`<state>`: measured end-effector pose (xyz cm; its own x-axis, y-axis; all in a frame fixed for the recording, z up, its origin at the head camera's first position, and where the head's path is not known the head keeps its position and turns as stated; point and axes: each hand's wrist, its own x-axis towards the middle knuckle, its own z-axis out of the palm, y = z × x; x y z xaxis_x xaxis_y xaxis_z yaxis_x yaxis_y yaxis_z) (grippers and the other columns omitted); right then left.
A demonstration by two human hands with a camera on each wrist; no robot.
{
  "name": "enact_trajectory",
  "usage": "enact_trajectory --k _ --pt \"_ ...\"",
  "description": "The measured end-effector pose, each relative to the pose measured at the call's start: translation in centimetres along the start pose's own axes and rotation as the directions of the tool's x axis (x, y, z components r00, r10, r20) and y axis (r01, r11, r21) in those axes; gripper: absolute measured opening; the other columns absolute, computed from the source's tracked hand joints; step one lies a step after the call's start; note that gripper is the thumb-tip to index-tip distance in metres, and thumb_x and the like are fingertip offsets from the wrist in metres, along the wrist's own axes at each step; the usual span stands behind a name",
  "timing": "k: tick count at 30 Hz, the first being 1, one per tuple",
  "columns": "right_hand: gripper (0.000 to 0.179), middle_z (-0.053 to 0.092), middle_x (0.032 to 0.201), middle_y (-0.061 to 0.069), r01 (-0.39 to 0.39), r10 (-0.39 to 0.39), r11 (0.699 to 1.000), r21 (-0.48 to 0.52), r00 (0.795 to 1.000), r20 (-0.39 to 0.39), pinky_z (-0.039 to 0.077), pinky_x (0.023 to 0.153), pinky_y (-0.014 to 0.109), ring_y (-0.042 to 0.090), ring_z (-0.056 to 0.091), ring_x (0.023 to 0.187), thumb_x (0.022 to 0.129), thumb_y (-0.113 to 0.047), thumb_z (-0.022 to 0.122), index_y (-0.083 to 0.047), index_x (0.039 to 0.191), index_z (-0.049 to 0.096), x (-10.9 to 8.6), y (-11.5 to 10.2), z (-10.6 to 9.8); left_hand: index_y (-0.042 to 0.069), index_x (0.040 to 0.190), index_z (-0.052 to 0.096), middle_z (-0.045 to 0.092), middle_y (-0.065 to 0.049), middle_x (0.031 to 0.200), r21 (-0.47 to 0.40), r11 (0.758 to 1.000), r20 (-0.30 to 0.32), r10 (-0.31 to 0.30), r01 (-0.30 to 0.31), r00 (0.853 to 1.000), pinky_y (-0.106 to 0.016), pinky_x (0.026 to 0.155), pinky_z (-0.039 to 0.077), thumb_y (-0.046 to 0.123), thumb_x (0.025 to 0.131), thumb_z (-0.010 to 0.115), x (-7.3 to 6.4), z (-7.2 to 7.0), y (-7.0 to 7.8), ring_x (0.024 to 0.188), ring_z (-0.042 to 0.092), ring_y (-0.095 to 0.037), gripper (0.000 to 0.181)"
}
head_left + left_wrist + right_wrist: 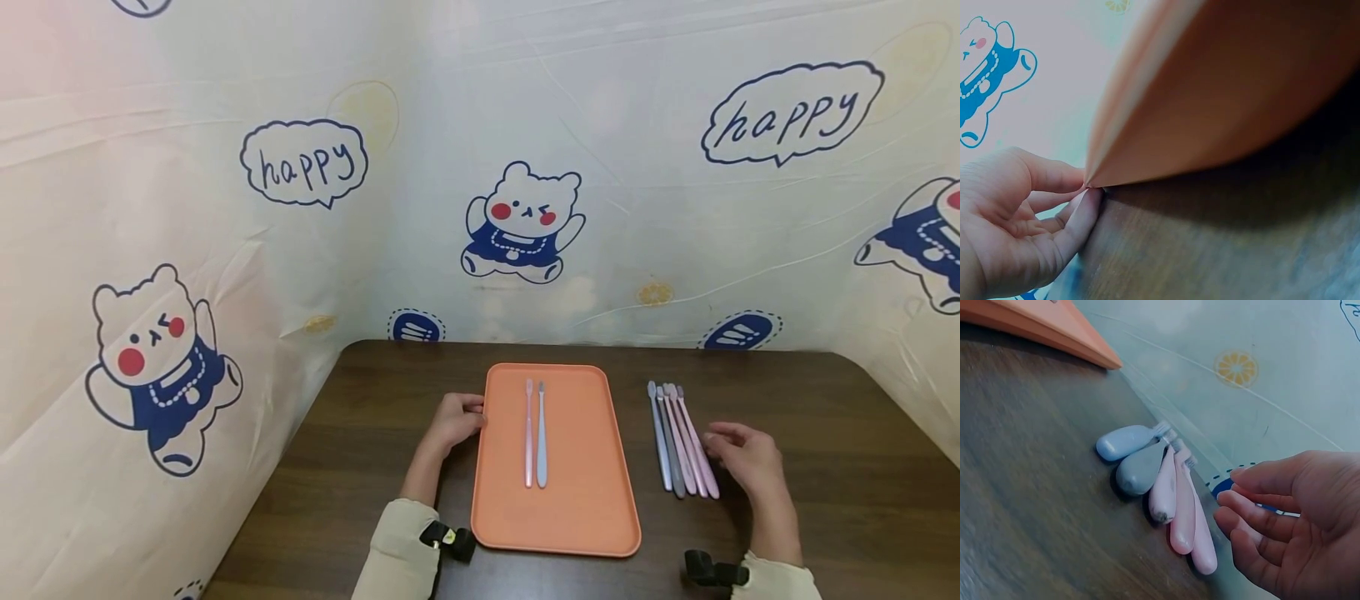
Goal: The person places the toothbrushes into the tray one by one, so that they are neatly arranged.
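The orange tray (pixel 585 467) is pinched at nine o'clock by the left hand (pixel 457 420), likely for steadying. Toothbrushes (pixel 679 442) aren't held by the relaxed right hand (pixel 750 457).

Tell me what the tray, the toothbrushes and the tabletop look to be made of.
Tray: probably plastic, fairly matte, judging by its even orange colour and smooth rim.
Toothbrushes: likely smooth plastic; soft highlights show on the rounded handles.
Tabletop: dark brown grain with a low sheen, so wood or wood-look laminate.
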<state>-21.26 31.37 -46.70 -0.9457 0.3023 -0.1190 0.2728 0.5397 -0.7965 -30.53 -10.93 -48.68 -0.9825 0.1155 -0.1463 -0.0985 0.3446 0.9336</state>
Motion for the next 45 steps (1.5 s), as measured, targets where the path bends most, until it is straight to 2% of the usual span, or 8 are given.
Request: enact_trajectory --k 11,16,21,33,40,45 --pt "0.048 0.070 0.115 0.031 0.000 0.003 0.998 -0.070 0.999 0.035 0.053 0.063 0.020 0.006 0.065 0.075 0.098 -0.023 0.061 0.013 0.131 0.057 0.1 0.9 -0.7 -0.008 0.128 0.065 0.067 -0.020 0.108 0.000 1.000 0.007 -0.002 0.002 1.000 -0.034 0.082 0.061 -0.005 0.085 0.065 0.5 0.7 0.0 0.087 0.063 -0.017 0.043" --pt "0.048 0.066 0.122 0.033 -0.012 0.017 0.995 -0.098 0.999 0.046 0.051 0.067 0.024 0.022 0.068 0.088 0.099 -0.024 0.060 0.010 0.132 0.058 0.3 0.6 -1.0 -0.009 0.128 0.065 0.067 -0.022 0.108 -0.012 1.000 -0.008 0.010 -0.010 1.000 -0.035 0.082 0.061 -0.006 0.085 0.065 0.8 0.7 0.4 0.086 0.064 -0.018 0.044" --pt "0.046 0.060 0.127 0.034 -0.047 0.055 0.992 -0.116 0.996 0.068 0.049 0.079 0.036 0.037 0.059 0.102 0.098 -0.024 0.061 0.008 0.132 0.059 0.7 0.1 -0.9 -0.009 0.128 0.065 0.068 -0.021 0.108 -0.005 1.000 -0.015 0.012 -0.013 1.000 -0.036 0.082 0.062 -0.005 0.084 0.065 0.8 0.3 0.6 0.086 0.064 -0.017 0.044" --pt "0.045 0.061 0.123 0.033 -0.077 0.089 0.990 -0.117 0.991 0.101 0.046 0.078 0.036 0.036 0.057 0.100 0.096 -0.022 0.065 0.007 0.130 0.061 0.6 0.0 -0.5 -0.009 0.128 0.065 0.067 -0.021 0.109 0.007 1.000 -0.013 0.007 -0.007 1.000 -0.035 0.081 0.061 -0.005 0.085 0.065 0.6 0.2 0.2 0.087 0.064 -0.018 0.044" --pt "0.047 0.063 0.122 0.033 -0.054 0.067 0.991 -0.121 0.992 0.104 0.046 0.077 0.036 0.036 0.059 0.099 0.095 -0.026 0.068 0.006 0.129 0.062 0.4 0.4 -0.2 -0.009 0.128 0.064 0.067 -0.022 0.110 -0.020 1.000 -0.007 0.012 -0.012 1.000 -0.036 0.081 0.061 -0.007 0.085 0.064 0.6 0.2 -0.2 0.090 0.065 -0.018 0.044" --pt "0.046 0.067 0.116 0.030 -0.053 0.065 0.990 -0.128 0.994 0.091 0.044 0.072 0.029 0.034 0.061 0.097 0.093 -0.024 0.070 0.007 0.126 0.063 0.4 0.5 -0.1 -0.010 0.129 0.063 0.067 -0.023 0.110 -0.023 1.000 0.001 0.013 -0.013 1.000 -0.037 0.081 0.061 -0.007 0.085 0.064 0.4 0.2 -0.3 0.090 0.065 -0.019 0.044"
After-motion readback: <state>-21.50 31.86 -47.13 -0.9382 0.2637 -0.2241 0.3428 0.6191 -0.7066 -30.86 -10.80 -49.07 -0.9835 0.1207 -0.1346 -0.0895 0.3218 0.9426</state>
